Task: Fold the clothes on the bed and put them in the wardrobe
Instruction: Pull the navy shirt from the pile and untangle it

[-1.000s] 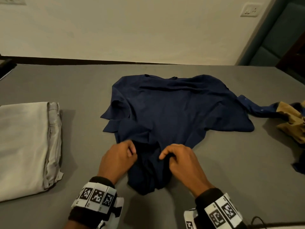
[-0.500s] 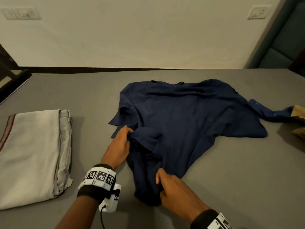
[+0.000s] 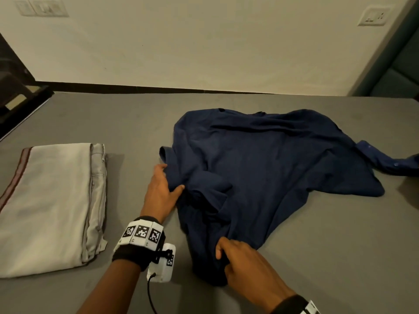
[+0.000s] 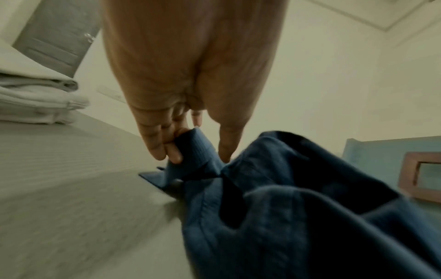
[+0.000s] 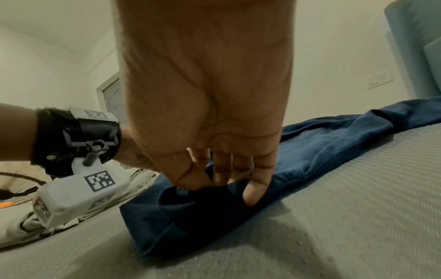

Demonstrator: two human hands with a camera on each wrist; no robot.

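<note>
The navy shirt (image 3: 267,168) is lying rumpled w/ its back up in the centre-right of the head view, on the grey bed (image 3: 340,245); one sleeve is trailing off toward the right edge of the frame.

The left hand (image 3: 159,193) is pinching a fold at the shirt's left edge, thumb on top and fingers (image 4: 167,149) curled round the cloth. It is prob. holding that edge so it can be pulled straight. The right hand (image 3: 244,259) is clutching the bunched hem at lower centre, fingers tucked into the fabric, likely anchoring the bottom while the other side gets spread.

Count: 1 navy shirt, not yet folded; 1 stack of folded beige clothes (image 3: 49,205) is sitting at the left of the frame, apart from the shirt, prob. waiting for the wardrobe. No wardrobe is showing for certain.
</note>
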